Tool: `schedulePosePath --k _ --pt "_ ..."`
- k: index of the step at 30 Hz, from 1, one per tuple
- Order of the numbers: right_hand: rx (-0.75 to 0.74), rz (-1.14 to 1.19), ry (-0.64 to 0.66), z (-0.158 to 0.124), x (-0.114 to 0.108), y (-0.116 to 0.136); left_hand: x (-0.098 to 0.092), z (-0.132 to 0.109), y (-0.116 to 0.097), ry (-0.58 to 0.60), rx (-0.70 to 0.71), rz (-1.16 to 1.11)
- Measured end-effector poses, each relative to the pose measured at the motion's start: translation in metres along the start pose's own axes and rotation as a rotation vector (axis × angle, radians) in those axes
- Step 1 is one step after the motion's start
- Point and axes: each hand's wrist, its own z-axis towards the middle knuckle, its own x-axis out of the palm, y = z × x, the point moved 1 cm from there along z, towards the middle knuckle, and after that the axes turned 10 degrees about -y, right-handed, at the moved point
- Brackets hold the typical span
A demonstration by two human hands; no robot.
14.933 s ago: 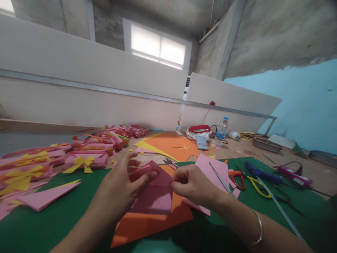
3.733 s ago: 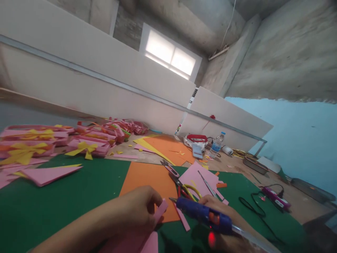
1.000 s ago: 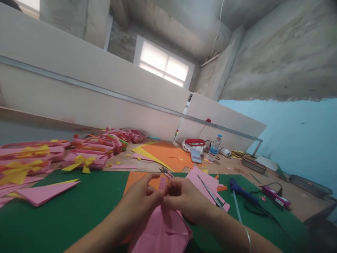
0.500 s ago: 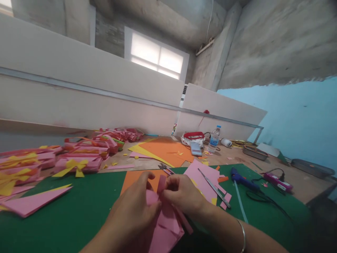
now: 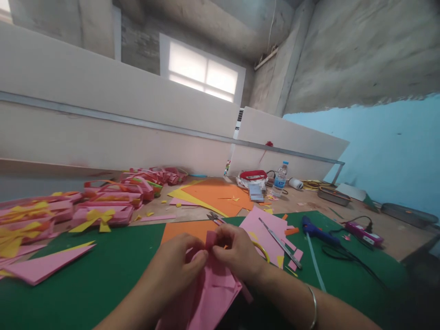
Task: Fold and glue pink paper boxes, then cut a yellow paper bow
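Note:
Both hands meet over a folded pink paper piece [image 5: 209, 293] on the green mat [image 5: 103, 270]. My left hand [image 5: 175, 266] grips its left side, fingers curled round the paper. My right hand [image 5: 237, 254] pinches a narrow pink strip against the top of the piece, thumb and fingers pressed together. A bracelet sits on my right wrist. An orange sheet [image 5: 178, 229] lies just beyond the hands.
A blue glue gun [image 5: 314, 231] with its cable lies to the right, beside a metal ruler [image 5: 280, 243] on pink sheets [image 5: 264, 227]. Small snips [image 5: 215, 217] lie behind the hands. Finished pink pieces with yellow bows [image 5: 99, 213] are piled left. A water bottle [image 5: 281, 178] stands at the back.
Since 3.7 s ago my right hand has put the glue gun down on the mat. In the last second both hands drew the pink piece slightly nearer and kept pressing the strip.

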Motion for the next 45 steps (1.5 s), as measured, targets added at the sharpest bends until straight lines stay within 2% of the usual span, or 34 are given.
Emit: schedulePosePath --k 5,10,13,19,30,40,45 --pt "0.058 0.083 0.003 0.001 0.001 -0.002 0.000 0.002 0.002 0.050 0.006 -0.075" --pt "0.191 0.196 0.012 0.004 0.001 -0.004 -0.004 -0.001 0.000 0.090 -0.059 -0.144" --pt "0.210 0.219 0.011 0.004 0.001 -0.008 -0.005 -0.002 -0.002 0.121 -0.098 -0.179" --pt "0.099 0.192 0.062 0.004 -0.001 -0.005 -0.005 0.002 0.003 0.105 -0.073 -0.143" --pt "-0.120 0.168 -0.081 0.002 -0.004 0.005 -0.013 0.000 -0.005 0.115 -0.071 -0.145" --pt "-0.293 0.069 -0.115 -0.001 -0.008 0.009 -0.014 0.002 -0.003 0.094 -0.068 -0.177" --pt "-0.324 0.087 -0.130 -0.002 -0.009 0.013 -0.013 0.001 0.000 0.082 -0.051 -0.192"
